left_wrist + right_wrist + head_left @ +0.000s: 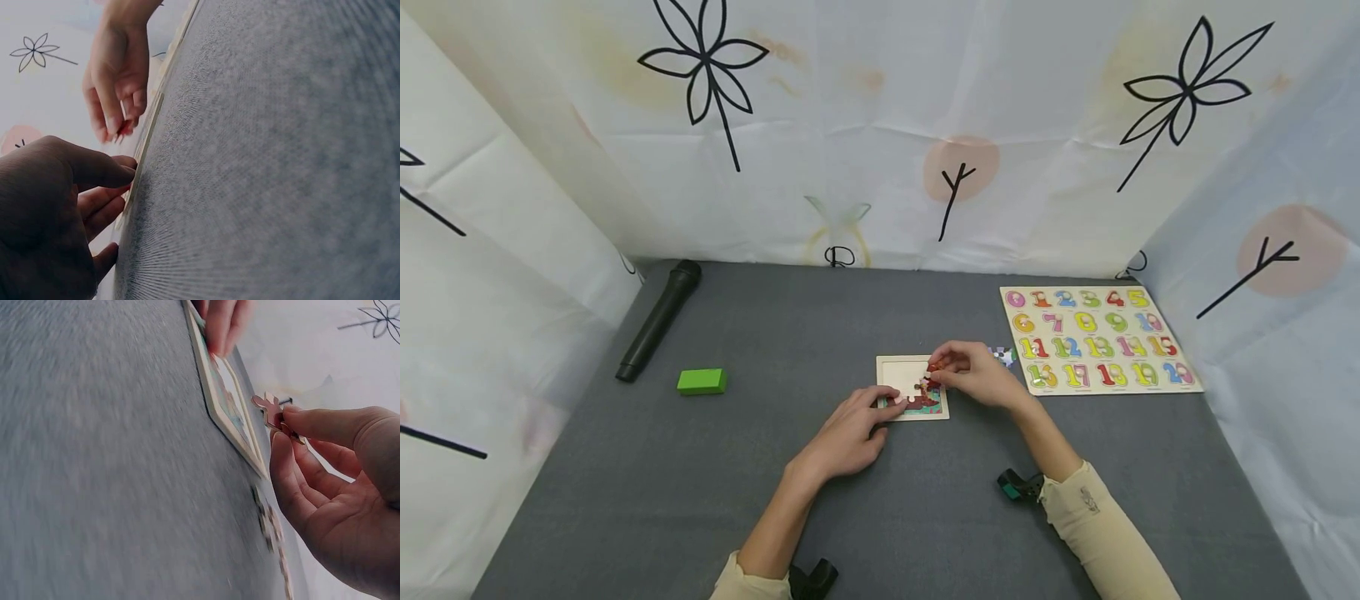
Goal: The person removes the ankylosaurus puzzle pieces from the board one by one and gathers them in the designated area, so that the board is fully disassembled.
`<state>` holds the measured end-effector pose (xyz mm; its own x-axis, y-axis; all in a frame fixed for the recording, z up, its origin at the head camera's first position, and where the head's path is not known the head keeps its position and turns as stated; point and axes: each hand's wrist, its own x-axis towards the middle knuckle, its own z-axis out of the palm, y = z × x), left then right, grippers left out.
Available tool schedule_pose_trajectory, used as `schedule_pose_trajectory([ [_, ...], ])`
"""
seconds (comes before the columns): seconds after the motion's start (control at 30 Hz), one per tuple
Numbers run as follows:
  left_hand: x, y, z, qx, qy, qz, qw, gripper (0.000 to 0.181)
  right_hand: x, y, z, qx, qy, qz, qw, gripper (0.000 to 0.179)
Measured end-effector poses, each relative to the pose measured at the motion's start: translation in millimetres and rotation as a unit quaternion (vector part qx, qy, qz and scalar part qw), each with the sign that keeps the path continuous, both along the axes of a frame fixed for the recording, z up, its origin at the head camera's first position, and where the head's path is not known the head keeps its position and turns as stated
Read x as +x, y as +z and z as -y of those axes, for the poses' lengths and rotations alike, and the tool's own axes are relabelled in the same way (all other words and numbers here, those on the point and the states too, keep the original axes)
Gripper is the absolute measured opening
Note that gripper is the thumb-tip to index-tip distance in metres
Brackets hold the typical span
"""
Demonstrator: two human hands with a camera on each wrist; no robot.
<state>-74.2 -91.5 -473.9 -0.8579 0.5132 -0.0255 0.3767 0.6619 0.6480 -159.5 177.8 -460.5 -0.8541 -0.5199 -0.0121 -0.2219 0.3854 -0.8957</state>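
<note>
A small square wooden puzzle tray [913,417] lies on the table, with several joined brown and teal pieces [925,404] along its lower and right side. My left hand [850,433] rests at the tray's lower left, fingertips touching the pieces. Over the tray's right side, my right hand [977,375] pinches a reddish-brown puzzle piece [272,415] between thumb and fingers. From the right wrist view, this piece is tilted and held above the tray. Loose puzzle pieces [1002,356] lie just right of the tray, partly hidden behind the right hand.
A number board [1101,342] with colourful numerals lies at the back right. A green block [702,382] and a black microphone-shaped object [658,321] lie to the left. White printed cloth walls [865,108] enclose the grey table [662,492] at the back and sides.
</note>
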Motion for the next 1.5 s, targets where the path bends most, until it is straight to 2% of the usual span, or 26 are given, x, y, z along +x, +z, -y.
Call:
schedule_pose_trajectory([
  [0.2,-0.2,0.2,-0.9,-0.004,0.005,0.004,1.0000,0.049,2.6,5.2,-23,0.010,-0.019,0.010,0.9997,0.020],
  [0.37,0.8,0.8,-1.4,-0.005,0.009,0.007,0.9999,0.049,3.1,7.1,-42,0.027,-0.034,0.001,0.9991,0.022],
  [0.7,2.0,1.7,-1.5,0.002,0.012,0.006,0.9999,0.049,3.0,5.6,-68,0.097,-0.062,-0.050,0.9921,0.022],
  [0.97,2.3,1.3,-1.8,0.001,0.011,0.006,0.9999,0.049,3.8,1.7,-69,0.131,-0.065,-0.061,0.9874,0.018],
  [1.2,2.9,1.5,-0.9,0.008,0.010,0.008,0.9999,0.050,4.4,-2.8,-66,0.157,-0.084,-0.106,0.9783,0.016],
  [1.3,2.8,1.8,-0.7,0.011,0.010,0.010,0.9998,0.050,4.9,-3.3,-65,0.170,-0.091,-0.113,0.9747,0.015],
  [1.5,2.6,1.1,-0.9,0.011,0.011,0.014,0.9998,0.050,6.6,-0.8,-62,0.149,-0.093,-0.094,0.9799,0.015],
])
